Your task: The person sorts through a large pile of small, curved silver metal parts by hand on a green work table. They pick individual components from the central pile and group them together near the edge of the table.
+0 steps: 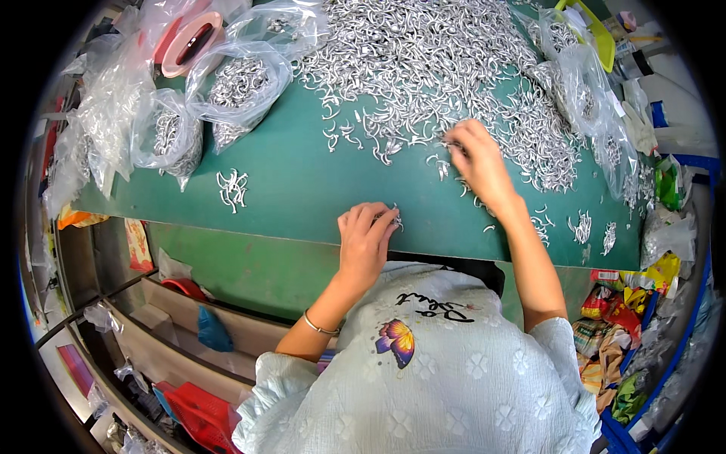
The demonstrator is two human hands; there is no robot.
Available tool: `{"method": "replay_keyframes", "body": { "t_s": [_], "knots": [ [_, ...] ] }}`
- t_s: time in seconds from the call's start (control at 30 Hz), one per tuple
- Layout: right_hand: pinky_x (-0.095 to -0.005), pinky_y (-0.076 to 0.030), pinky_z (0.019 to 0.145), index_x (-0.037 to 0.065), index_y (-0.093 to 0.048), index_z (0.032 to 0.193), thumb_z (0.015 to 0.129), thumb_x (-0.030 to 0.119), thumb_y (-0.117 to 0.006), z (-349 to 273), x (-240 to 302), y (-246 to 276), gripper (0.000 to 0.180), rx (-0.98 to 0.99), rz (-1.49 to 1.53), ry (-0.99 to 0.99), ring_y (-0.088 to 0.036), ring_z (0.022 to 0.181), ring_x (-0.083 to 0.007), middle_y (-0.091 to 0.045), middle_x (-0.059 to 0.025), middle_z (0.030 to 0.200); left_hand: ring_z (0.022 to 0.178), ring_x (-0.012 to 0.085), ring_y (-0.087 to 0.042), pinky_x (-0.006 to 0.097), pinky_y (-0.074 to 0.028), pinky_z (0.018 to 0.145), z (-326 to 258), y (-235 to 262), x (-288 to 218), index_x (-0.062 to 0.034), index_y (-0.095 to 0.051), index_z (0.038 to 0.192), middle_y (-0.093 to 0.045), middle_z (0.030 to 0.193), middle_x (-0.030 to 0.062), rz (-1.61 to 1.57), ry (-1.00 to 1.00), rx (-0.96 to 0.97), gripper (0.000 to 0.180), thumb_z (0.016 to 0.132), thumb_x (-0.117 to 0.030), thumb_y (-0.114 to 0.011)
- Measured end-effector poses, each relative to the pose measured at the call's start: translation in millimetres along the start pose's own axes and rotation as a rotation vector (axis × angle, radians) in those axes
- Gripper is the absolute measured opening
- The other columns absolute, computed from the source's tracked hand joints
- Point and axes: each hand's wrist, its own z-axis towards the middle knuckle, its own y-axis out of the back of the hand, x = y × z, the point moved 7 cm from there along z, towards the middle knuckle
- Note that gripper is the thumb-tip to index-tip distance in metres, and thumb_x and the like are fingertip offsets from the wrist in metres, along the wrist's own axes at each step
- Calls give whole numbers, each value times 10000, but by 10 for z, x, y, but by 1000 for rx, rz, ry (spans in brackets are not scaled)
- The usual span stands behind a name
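Observation:
Small curved silver metal pieces (423, 60) lie in a large heap over the far half of the green table. Close to the near edge, my left hand (364, 236) rests with its fingers bent round a few of these pieces (398, 219), which show at its fingertips. My right hand (476, 160) reaches to the near fringe of the heap. Its fingers are curled together and slightly blurred, and whatever they pinch is hidden. Loose pieces (442, 166) lie beside it.
A small pile (233, 189) lies at the left, and little clusters (581, 227) sit at the right near edge. Plastic bags of pieces (240, 83) stand at the far left, near a pink tray (193, 44). Another bag (582, 91) lies at the right.

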Motion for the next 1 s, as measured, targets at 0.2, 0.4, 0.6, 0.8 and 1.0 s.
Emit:
{"method": "replay_keyframes", "body": {
  "t_s": [0.2,0.4,0.6,0.8,1.0],
  "knots": [
    [-231,-474,684,14,-628,1053,903,61,-642,-108,-376,118,158,31,782,-568,-567,832,-78,-627,-19,961,979,255,-553,384,-371,840,9,5,10,-45,-649,1049,-591,1023,59,-6,7,3,293,762,-14,-701],
    [-334,-449,889,44,-623,1106,743,11,-731,-207,359,-216,380,93,-195,-27,-529,1073,-275,-560,-110,1166,975,257,-553,382,-374,846,47,40,60,-45,-655,1047,-593,1018,63,10,34,-7,295,758,-8,-701],
    [-336,-491,766,33,-631,1091,750,44,-743,-244,333,-150,359,205,278,-218,-579,830,-230,-616,-110,1049,955,256,-554,375,-375,842,60,52,68,-47,-662,1036,-596,1003,70,13,40,-22,282,762,8,-697],
    [-336,-441,859,40,-655,1063,764,91,-740,-27,408,-16,315,-81,-156,80,-559,999,-242,-634,-81,1071,958,254,-555,374,-375,838,71,49,71,-49,-660,1040,-597,1003,67,30,39,-38,282,766,7,-697],
    [-361,-451,858,21,-627,956,786,-13,-669,-251,183,-88,179,112,83,-9,-565,980,-287,-613,-106,1023,969,254,-554,376,-376,837,87,67,120,-51,-658,1046,-597,1011,64,37,61,-52,289,764,0,-699]
  ]
}}
